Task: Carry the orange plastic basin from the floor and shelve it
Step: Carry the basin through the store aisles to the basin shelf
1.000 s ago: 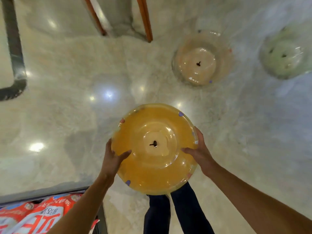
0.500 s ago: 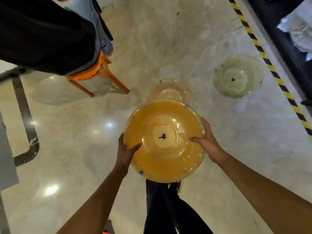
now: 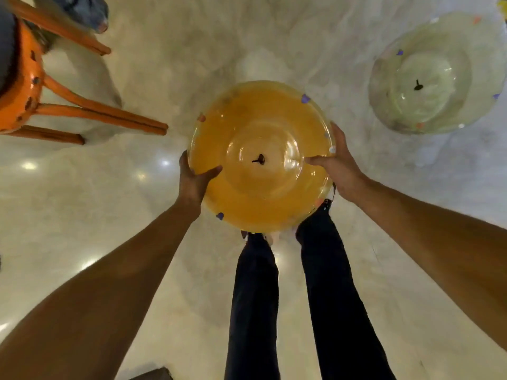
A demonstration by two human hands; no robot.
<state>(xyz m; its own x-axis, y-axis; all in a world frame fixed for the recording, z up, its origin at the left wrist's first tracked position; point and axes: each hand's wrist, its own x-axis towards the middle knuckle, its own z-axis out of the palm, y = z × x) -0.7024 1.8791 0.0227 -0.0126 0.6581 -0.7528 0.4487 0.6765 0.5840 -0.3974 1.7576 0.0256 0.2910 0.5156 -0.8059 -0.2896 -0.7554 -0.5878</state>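
Note:
I hold the orange plastic basin [image 3: 255, 124] in front of me, above the floor, its hollow facing up. It is translucent with a small dark mark at its centre. My left hand [image 3: 195, 180] grips its left rim, thumb over the inside. My right hand [image 3: 338, 165] grips the right rim the same way. No shelf is in view.
A pale green basin [image 3: 439, 111] lies on the marble floor [image 3: 90, 215] at the upper right. An orange stool [image 3: 68, 105] with slanted legs stands at the upper left. My dark-trousered legs [image 3: 299, 297] are below the basin.
The view has swung while I carry the basin: the stool is now close at the left, the green basin nearer at the right, and the second orange basin has dropped out of sight.

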